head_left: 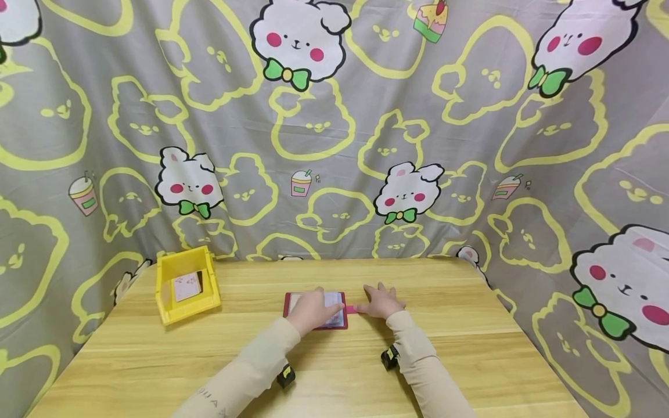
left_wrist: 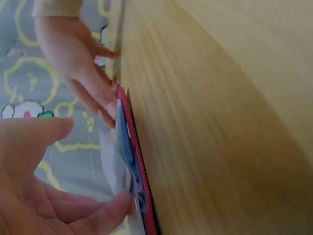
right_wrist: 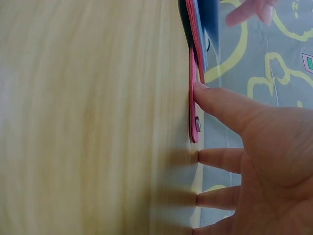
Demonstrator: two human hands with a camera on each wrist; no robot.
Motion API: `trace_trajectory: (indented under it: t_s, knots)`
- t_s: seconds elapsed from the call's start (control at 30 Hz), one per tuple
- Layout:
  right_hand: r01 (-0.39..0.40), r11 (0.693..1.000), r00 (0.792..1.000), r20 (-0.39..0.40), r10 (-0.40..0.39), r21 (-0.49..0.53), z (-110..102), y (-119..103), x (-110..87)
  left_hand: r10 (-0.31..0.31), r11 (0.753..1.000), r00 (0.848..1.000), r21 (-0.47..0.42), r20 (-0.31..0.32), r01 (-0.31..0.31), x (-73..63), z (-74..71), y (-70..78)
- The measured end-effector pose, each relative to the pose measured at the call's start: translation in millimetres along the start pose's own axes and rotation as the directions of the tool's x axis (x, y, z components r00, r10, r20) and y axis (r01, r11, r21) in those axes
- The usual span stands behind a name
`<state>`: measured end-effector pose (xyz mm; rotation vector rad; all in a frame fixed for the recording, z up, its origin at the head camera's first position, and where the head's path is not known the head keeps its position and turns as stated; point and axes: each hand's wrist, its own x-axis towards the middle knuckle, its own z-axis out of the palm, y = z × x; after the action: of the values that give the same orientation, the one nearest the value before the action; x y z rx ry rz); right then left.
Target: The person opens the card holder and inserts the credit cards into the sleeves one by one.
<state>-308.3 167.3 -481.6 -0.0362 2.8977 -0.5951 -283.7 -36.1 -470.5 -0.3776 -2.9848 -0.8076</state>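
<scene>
A red card holder with clear plastic sleeves lies opened on the wooden table. My left hand reaches over it from the front and covers its middle. In the left wrist view, a fingertip of that hand touches the lifted edge of the sleeves, while the thumb stands apart. A pink-red strap with a metal snap sticks out on the holder's right side. My right hand has its thumb on this strap, with the other fingers spread and their tips on the tabletop.
At the back left of the table stands a yellow bin holding a pink patterned card and something dark beside it. A grey cartoon-print curtain hangs behind the table and along both sides.
</scene>
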Motion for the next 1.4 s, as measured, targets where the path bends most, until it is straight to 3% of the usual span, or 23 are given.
trace_trajectory:
  t_s: [0.13, 0.27, 0.33, 0.4, 0.47, 0.53, 0.6, 0.63, 0.7, 0.8, 0.93, 1.0, 1.2, 1.4]
  knots:
    - [0.006, 1.000, 1.000, -0.002, -0.006, 0.001, -1, -1, -0.9, -0.013, 0.997, 1.000, 0.071, 0.007, 0.012, 2.5, 6.3, 5.7]
    - [0.012, 1.000, 1.000, -0.008, -0.012, 0.003, -1, -1, -1.3, -0.009, 0.998, 1.000, 0.070, 0.021, 0.008, 4.2, 4.7, 6.7]
    - [0.014, 1.000, 1.000, -0.008, -0.014, -0.002, -1, -1, -1.2, -0.018, 1.000, 0.999, 0.014, 0.047, 0.018, 4.5, -1.1, 5.0]
    - [0.014, 1.000, 1.000, -0.007, -0.014, -0.001, 0, -1, -1.3, -0.043, 0.994, 0.995, -0.098, 0.091, 0.052, 4.4, -8.0, 0.9]
    - [0.016, 1.000, 1.000, -0.006, -0.016, 0.002, 0, -1, -1.4, -0.087, 0.957, 0.983, -0.262, 0.163, 0.128, 3.8, -14.6, -5.2]
    - [0.014, 1.000, 1.000, -0.002, -0.014, 0.011, 1, -1, -1.6, -0.129, 0.873, 0.964, -0.433, 0.234, 0.222, 3.0, -19.7, -12.9]
    - [0.014, 1.000, 1.000, -0.001, -0.014, 0.017, 1, -1, -1.9, -0.146, 0.795, 0.950, -0.539, 0.276, 0.279, 2.4, -22.8, -21.7]
    - [0.014, 1.000, 1.000, -0.001, -0.014, 0.018, 2, -1, -2.0, -0.149, 0.767, 0.947, -0.572, 0.283, 0.291, 1.8, -24.0, -26.0]
    - [0.015, 1.000, 1.000, -0.003, -0.015, 0.016, 2, -1, -2.3, -0.145, 0.743, 0.951, -0.605, 0.271, 0.286, 0.5, -25.6, -34.6]
    - [0.014, 1.000, 1.000, -0.005, -0.014, 0.016, 1, -1, -2.8, -0.150, 0.726, 0.958, -0.630, 0.246, 0.276, -2.8, -26.4, -46.8]
    - [0.013, 1.000, 1.000, -0.004, -0.013, 0.015, 1, -2, -3.6, -0.182, 0.670, 0.949, -0.674, 0.256, 0.310, -10.2, -26.9, -61.0]
    - [0.014, 1.000, 1.000, -0.005, -0.014, 0.014, 1, -1, -3.6, -0.198, 0.664, 0.947, -0.676, 0.254, 0.320, -14.4, -27.1, -67.1]
    - [0.014, 1.000, 1.000, -0.006, -0.013, 0.014, 2, 1, -2.7, -0.251, 0.684, 0.943, -0.649, 0.217, 0.332, -25.5, -28.4, -83.5]
    - [0.015, 1.000, 1.000, -0.010, -0.015, 0.012, 1, 1, -2.3, -0.266, 0.681, 0.937, -0.645, 0.224, 0.347, -34.6, -37.3, -97.1]
